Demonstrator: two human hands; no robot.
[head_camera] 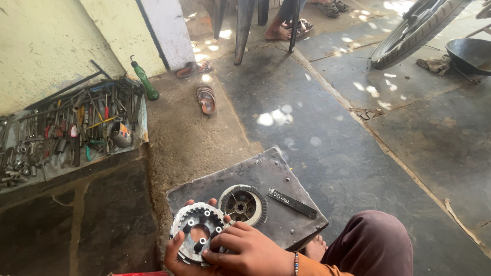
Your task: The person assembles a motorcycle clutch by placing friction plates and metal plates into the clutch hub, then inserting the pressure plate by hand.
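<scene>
My left hand [176,255] cups a round toothed metal clutch hub [198,232] from below, near the bottom edge of the head view. My right hand [250,251] lies over the hub's right side, fingers pressing on its face. Just right of it, a second round clutch basket [243,205] with a toothed rim rests on a dark square metal plate [266,174]. A flat black file-like bar [291,203] lies on the same plate to the right.
A tray of several hand tools [71,130] and a small tin [120,134] sit at the left by the wall. A green bottle [144,80], sandals [206,98], chair legs [243,28], another person's feet [286,28], a bike wheel [414,30] and a dark pan [470,53] lie farther off.
</scene>
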